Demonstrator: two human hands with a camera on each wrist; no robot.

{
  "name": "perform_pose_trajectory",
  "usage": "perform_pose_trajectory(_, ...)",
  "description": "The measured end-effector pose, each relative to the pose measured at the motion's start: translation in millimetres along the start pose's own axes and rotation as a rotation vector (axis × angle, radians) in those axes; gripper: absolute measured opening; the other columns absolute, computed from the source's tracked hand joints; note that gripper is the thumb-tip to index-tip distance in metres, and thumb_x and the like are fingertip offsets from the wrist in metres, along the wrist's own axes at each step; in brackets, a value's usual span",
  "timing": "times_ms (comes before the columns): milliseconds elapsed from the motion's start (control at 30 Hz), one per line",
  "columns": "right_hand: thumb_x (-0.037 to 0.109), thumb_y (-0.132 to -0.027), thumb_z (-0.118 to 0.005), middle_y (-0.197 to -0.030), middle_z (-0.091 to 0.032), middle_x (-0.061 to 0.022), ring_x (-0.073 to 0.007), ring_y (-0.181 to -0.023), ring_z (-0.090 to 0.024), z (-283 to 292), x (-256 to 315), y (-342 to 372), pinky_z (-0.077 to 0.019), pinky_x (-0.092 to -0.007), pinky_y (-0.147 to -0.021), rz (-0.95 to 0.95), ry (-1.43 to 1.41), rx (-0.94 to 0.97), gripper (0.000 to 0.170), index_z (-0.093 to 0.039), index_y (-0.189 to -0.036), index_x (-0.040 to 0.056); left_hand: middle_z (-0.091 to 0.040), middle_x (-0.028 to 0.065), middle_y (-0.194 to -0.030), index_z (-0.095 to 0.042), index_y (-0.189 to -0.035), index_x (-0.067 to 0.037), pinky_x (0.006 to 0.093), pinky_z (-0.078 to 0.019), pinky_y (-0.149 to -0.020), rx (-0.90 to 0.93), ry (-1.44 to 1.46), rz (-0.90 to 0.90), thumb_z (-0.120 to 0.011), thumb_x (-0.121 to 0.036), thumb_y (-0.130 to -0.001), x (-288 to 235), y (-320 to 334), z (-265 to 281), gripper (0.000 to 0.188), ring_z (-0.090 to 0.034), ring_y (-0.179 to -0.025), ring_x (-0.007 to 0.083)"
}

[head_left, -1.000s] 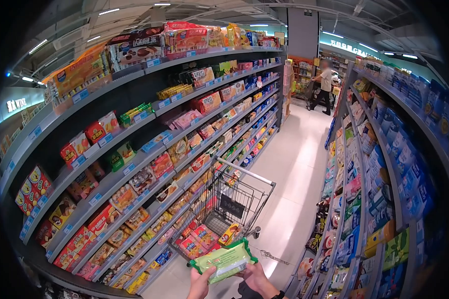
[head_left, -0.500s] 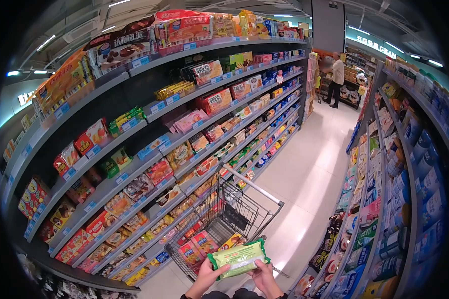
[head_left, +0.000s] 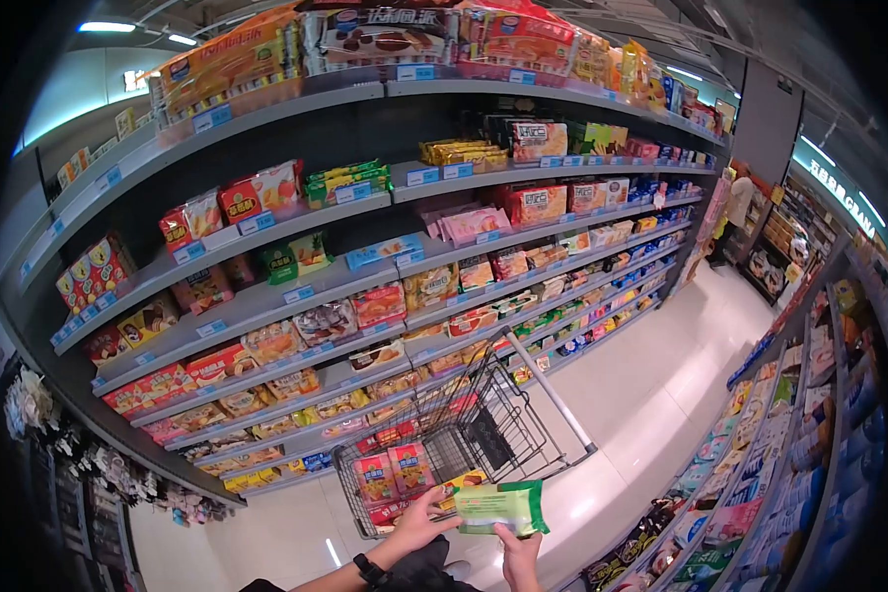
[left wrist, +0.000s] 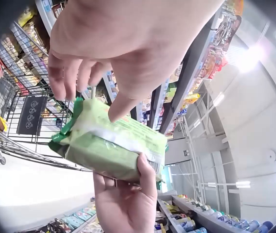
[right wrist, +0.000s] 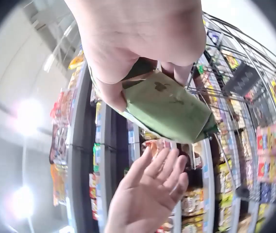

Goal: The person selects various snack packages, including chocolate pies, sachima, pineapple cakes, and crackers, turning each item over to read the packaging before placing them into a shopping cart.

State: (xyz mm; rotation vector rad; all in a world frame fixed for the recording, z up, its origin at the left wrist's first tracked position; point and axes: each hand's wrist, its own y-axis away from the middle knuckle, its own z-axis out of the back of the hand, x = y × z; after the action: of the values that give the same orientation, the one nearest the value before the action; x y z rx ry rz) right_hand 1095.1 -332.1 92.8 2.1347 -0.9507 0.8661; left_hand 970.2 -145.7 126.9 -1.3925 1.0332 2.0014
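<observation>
Your right hand (head_left: 520, 555) pinches the green packet (head_left: 495, 507) between thumb and fingers, held up near the shopping cart (head_left: 488, 441). Your left hand (head_left: 420, 521) (its fingers loosely extended) hovers just beside the packet's end.

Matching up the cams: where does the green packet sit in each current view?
Head: green packet near the bottom, just right of centre, held by the right hand.
Left wrist: green packet slightly left of and below centre.
Right wrist: green packet just right of centre, beneath the hand at the top.
Shared landmark: the cart's dark panel, above the packet in head, at left in left wrist, upper right in right wrist.
</observation>
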Motion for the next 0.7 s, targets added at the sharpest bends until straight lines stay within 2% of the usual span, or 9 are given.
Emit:
perform_pose_trajectory(67,0.0,-0.079,-0.084,-0.12,-0.071,-0.0118,-0.0206,-0.111,-0.069,-6.2,8.4,-9.8,-0.0541,-0.0326,-0.095,0.073,0.564,0.058,0.047,-0.065,-0.122,-0.0063,-0.066,0.0118,-0.129,-0.048,-0.145,0.001,0.0346,-0.0543,-0.095,0.195,0.114,0.032,-0.077,-0.03,-0.094,21.2,-18.3,9.7,0.066,-0.064,-0.114,0.017)
perform_pose_trajectory(133,0.006,-0.072,-0.087,-0.121,-0.072,-0.0163,-0.0295,-0.114,-0.068,-26.4,18.1,-23.8,-0.0514,-0.04,-0.101,0.445,0.853,0.202,0.058,-0.069,-0.127,0.0026,-0.068,0.0106,-0.127,-0.053,-0.143,-0.003,0.0377,-0.0558,-0.094,0.207,0.293,0.172,-0.068,-0.041,-0.099,-5.2,-16.8,13.3,0.061,-0.066,-0.111,0.021)
perform_pose_trajectory(200,0.007,-0.067,-0.085,-0.127,-0.069,-0.0135,-0.0329,-0.122,-0.062,-46.2,33.7,-31.9,-0.0468,-0.0457,-0.106,0.795,1.34,0.378,0.06,-0.072,-0.125,0.0086,-0.068,0.0079,-0.126,-0.053,-0.144,-0.009,0.04,-0.0582,-0.092,0.307,0.752,0.426,-0.057,-0.051,-0.103,-5.3,-26.1,16.1,0.059,-0.069,-0.107,0.0226)
perform_pose_trajectory(233,0.007,-0.067,-0.085,-0.127,-0.069,-0.0135,-0.0329,-0.122,-0.062,-54.6,36.0,-37.4,-0.0468,-0.0457,-0.106,0.781,1.356,0.386,0.06,-0.072,-0.125,0.0086,-0.067,0.0079,-0.128,-0.053,-0.145,-0.009,0.0422,-0.058,-0.093,0.308,0.789,0.431,-0.05,-0.056,-0.104,-5.0,-29.0,15.0,0.062,-0.069,-0.109,0.0232)
perform_pose_trajectory(333,0.007,-0.069,-0.079,-0.141,-0.061,-0.004,-0.0322,-0.136,-0.049,-71.5,27.9,-46.5,-0.0359,-0.0496,-0.114,0.843,1.641,0.501,0.061,-0.071,-0.128,0.02,-0.066,0.0056,-0.127,-0.054,-0.142,-0.009,0.0418,-0.0569,-0.094,0.318,0.788,0.428,-0.064,-0.047,-0.101,-14.0,-37.4,21.1,0.057,-0.067,-0.111,0.0204)
perform_pose_trajectory(400,0.007,-0.069,-0.079,-0.143,-0.059,-0.008,-0.0349,-0.137,-0.048,-74.1,16.6,-57.6,-0.0358,-0.0503,-0.115,0.828,1.656,0.554,0.066,-0.067,-0.133,0.0165,-0.067,0.0042,-0.124,-0.058,-0.14,-0.009,0.0364,-0.0572,-0.088,0.275,0.74,0.389,-0.077,-0.033,-0.093,1.1,-52.6,20.8,0.056,-0.067,-0.108,0.0158)
perform_pose_trajectory(500,0.009,-0.07,-0.08,-0.15,-0.051,-0.0133,-0.0386,-0.141,-0.043,-74.2,-4.1,-78.9,-0.0344,-0.0517,-0.116,0.659,1.48,0.567,0.075,-0.058,-0.142,0.0127,-0.068,0.0046,-0.121,-0.058,-0.139,-0.007,0.0337,-0.0575,-0.085,0.2,0.685,0.445,-0.08,-0.029,-0.089,6.5,-69.2,29.2,0.059,-0.068,-0.104,0.0154)
perform_pose_trajectory(567,0.011,-0.072,-0.081,-0.153,-0.047,-0.0156,-0.0401,-0.143,-0.041,-73.7,-5.9,-97.3,-0.0336,-0.0522,-0.116,0.579,1.513,0.591,0.078,-0.053,-0.145,0.0115,-0.069,0.0059,-0.119,-0.058,-0.138,-0.004,0.0307,-0.0573,-0.083,-0.01,0.432,0.385,-0.082,-0.027,-0.085,9.5,-74.2,32.2,0.062,-0.069,-0.103,0.0167)
perform_pose_trajectory(700,0.021,-0.077,-0.081,-0.161,-0.033,-0.0208,-0.0459,-0.147,-0.032,-31.9,-12.0,-159.2,-0.0292,-0.055,-0.119,0.405,1.543,0.526,0.086,-0.042,-0.153,0.0108,-0.072,0.0161,-0.121,-0.06,-0.135,-0.006,0.0387,-0.0546,-0.097,-0.099,0.002,0.102,-0.086,-0.031,-0.073,55.2,-98.5,48.1,0.072,-0.07,-0.111,0.0288)
